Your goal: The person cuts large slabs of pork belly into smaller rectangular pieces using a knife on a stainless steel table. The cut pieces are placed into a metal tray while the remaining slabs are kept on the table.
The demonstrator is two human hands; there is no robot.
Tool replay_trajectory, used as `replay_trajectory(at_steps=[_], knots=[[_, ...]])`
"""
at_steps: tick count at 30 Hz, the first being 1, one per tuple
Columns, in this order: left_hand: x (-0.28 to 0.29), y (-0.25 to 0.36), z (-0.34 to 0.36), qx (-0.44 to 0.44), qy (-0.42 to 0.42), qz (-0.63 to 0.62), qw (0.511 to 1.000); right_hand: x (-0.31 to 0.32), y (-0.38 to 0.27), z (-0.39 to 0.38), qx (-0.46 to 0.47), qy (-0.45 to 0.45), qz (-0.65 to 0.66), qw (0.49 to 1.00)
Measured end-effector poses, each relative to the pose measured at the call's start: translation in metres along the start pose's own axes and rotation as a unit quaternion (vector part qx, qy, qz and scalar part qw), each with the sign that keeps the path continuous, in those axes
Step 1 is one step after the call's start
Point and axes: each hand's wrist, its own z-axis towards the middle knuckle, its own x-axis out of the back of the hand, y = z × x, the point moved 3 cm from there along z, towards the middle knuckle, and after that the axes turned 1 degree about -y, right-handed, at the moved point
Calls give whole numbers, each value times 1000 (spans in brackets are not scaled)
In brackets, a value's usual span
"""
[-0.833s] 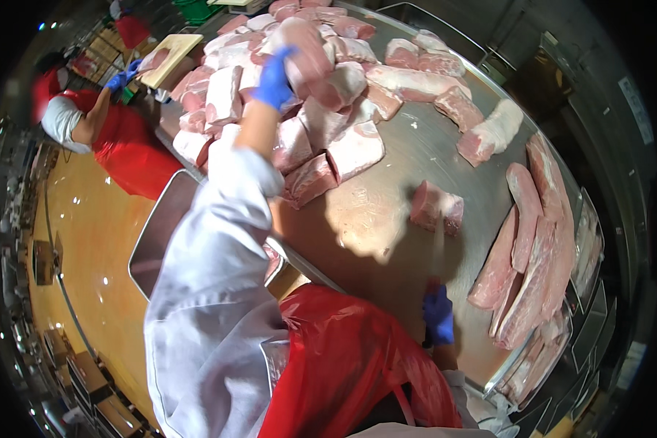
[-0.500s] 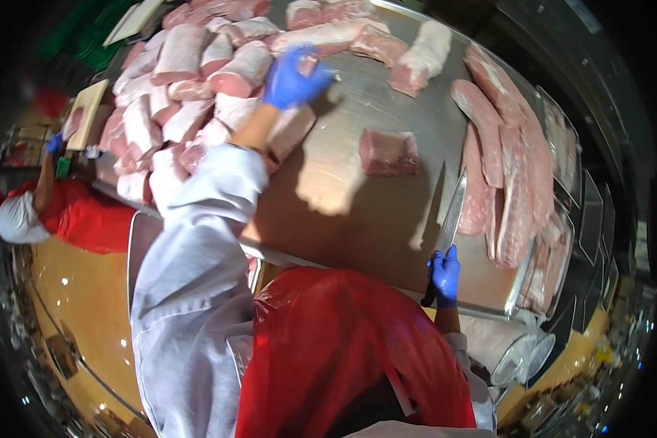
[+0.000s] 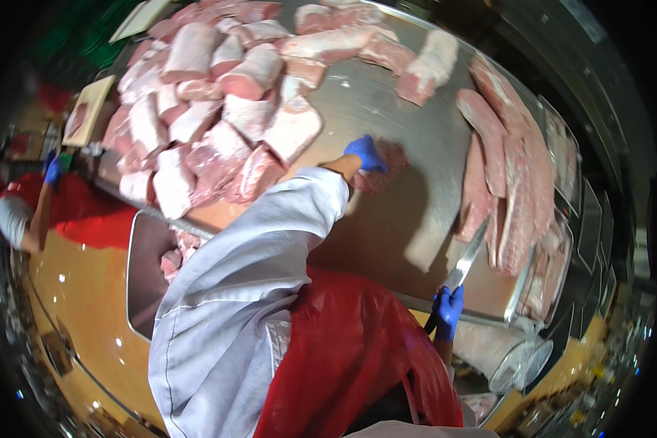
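My left hand point(image 3: 368, 154), in a blue glove, is closed on the left end of a short block of raw pork point(image 3: 393, 159) in the middle of the metal table point(image 3: 372, 226). Its fingertips are partly hidden against the meat. Nearer the front edge at right, my gloved right hand point(image 3: 447, 312) grips the dark handle of a knife point(image 3: 469, 257). The blade points up and to the right, its tip by the long pork loins point(image 3: 517, 182). Left of my left hand lies a heap of cut pork pieces point(image 3: 197, 120).
Another pork piece point(image 3: 428, 67) rests at the far edge. Below the table's left corner, a metal bin point(image 3: 140, 281) holds meat scraps. A plastic-wrapped roll point(image 3: 500, 354) sits at front right. A co-worker in a red apron point(image 3: 98, 212) stands at left beside a cutting board point(image 3: 90, 113).
My left hand has come from the heap rightward and nearer, onto the lone pork block, which has turned slightly. The knife has dropped a little nearer and leans further right.
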Motion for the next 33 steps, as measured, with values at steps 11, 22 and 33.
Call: replay_trajectory(at_steps=[11,22,33], knots=[[-31,-157,-135,90,-51,-683,723,-43,-41,14,81,-125,-90,985],[333,-186,-189,-120,198,-789,570,-50,-43,5,83,-139,-171,972],[270,-83,-7,-229,537,-187,790,7,4,-1,57,-37,-94,993]])
